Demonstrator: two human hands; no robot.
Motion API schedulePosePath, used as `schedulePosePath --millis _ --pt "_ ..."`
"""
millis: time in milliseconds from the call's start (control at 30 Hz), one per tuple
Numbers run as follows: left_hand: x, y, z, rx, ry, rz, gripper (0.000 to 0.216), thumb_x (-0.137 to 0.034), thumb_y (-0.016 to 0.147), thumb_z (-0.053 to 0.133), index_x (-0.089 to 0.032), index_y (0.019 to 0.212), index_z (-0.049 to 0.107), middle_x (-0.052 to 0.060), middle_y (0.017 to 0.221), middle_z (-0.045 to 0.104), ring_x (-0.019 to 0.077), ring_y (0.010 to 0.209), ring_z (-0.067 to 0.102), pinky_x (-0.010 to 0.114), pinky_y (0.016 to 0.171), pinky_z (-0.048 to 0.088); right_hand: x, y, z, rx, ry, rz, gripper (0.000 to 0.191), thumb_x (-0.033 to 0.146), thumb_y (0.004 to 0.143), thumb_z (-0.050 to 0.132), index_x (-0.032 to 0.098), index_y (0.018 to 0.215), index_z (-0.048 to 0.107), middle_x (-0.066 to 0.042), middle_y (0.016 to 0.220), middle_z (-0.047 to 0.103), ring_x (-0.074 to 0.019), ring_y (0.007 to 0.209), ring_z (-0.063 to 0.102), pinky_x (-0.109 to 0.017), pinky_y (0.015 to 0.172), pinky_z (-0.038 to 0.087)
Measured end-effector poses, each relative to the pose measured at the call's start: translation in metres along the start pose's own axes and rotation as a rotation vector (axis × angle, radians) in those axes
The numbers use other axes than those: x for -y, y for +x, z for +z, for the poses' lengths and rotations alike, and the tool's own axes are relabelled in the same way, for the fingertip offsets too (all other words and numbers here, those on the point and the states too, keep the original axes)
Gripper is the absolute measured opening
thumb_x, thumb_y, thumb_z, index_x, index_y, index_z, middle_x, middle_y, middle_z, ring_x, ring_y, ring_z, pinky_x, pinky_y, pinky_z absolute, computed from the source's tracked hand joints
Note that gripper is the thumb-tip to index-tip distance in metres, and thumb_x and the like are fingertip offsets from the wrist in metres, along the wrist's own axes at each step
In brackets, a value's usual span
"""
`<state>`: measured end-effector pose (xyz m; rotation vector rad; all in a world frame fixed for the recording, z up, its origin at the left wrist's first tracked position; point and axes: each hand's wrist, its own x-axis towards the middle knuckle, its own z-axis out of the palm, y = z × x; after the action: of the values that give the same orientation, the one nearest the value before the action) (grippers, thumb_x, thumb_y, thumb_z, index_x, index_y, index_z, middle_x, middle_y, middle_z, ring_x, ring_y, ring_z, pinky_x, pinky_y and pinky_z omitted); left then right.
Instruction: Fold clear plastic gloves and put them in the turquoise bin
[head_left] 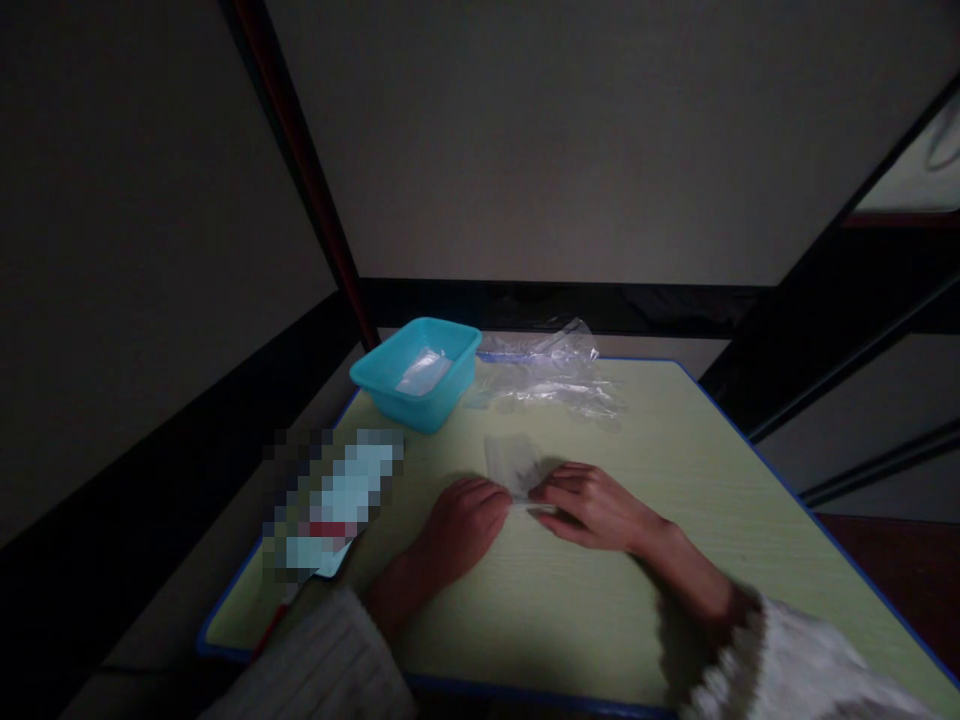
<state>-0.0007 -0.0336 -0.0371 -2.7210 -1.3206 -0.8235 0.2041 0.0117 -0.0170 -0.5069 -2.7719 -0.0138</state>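
Note:
A small clear plastic bag [511, 462] lies on the table in front of me, its near edge between my two hands. My left hand [466, 525] is closed at the left end of that edge, with the fingertips bent down onto it. From the right, my right hand [596, 508] pinches the same edge, fingers and thumb drawn together. The fingers partly cover the bag's lower right side. The near edge looks like a thin, straight pale strip.
Beyond the hands, crumpled clear plastic [551, 375] spreads near the table's far edge. A turquoise basin [405, 400] with a whitish plastic packet [426, 370] inside stands at the far left. A pixelated phone-like item [349, 490] lies left on the pale, blue-edged table [675, 450].

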Motion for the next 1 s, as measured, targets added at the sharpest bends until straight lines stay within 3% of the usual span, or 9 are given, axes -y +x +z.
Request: schedulePosePath --millis 267,400,533,800,1000 --pt "0.001 -0.001 0.0 -0.01 -0.107 0.007 0.018 -0.009 0.083 0.046 -0.016 0.083 0.062 0.005 0.086 0.068 0.0164 0.081 0.061 0.03 0.077 0.049 -0.006 -0.003 0.004 -0.04 0.301 0.022 0.02 0.018 0.087 0.043 0.016 0.095 0.062 -0.009 0.097 0.068 -0.0179 0.093 0.059 -0.033 0.084 0.047" --pt "0.001 -0.001 0.001 -0.001 -0.178 -0.072 0.018 -0.009 0.081 0.046 -0.015 0.083 0.062 0.006 0.082 0.067 0.0175 0.078 0.06 0.03 0.074 0.048 -0.004 -0.003 0.005 -0.047 0.409 0.146 0.019 0.02 0.086 0.043 0.015 0.086 0.061 -0.007 0.079 0.066 -0.0172 0.074 0.059 -0.03 0.069 0.048" --pt "0.001 0.003 -0.003 0.031 -0.391 -0.332 0.019 -0.015 0.081 0.045 -0.017 0.071 0.062 0.002 0.066 0.062 0.0144 0.062 0.055 0.025 0.059 0.042 -0.003 -0.002 0.005 -0.062 0.636 0.435 0.017 0.029 0.083 0.049 0.018 0.071 0.055 0.002 0.055 0.049 -0.0119 0.05 0.045 -0.024 0.048 0.036" --pt "0.015 0.02 0.004 0.052 -0.576 -0.577 0.025 -0.026 0.077 0.044 -0.015 0.056 0.051 -0.005 0.048 0.043 0.0092 0.048 0.043 0.02 0.046 0.029 -0.009 0.013 0.017 -0.149 0.907 0.657 0.028 0.043 0.077 0.045 0.02 0.063 0.038 0.006 0.051 0.037 -0.0082 0.045 0.034 -0.02 0.041 0.026" --pt "0.034 0.04 0.02 0.159 -0.696 -0.797 0.024 -0.021 0.08 0.043 -0.015 0.057 0.047 -0.006 0.048 0.043 0.009 0.045 0.047 0.018 0.042 0.035 -0.018 0.022 0.032 -0.234 0.939 0.821 0.018 0.033 0.069 0.048 0.02 0.059 0.041 0.005 0.048 0.042 -0.0078 0.042 0.034 -0.02 0.039 0.025"
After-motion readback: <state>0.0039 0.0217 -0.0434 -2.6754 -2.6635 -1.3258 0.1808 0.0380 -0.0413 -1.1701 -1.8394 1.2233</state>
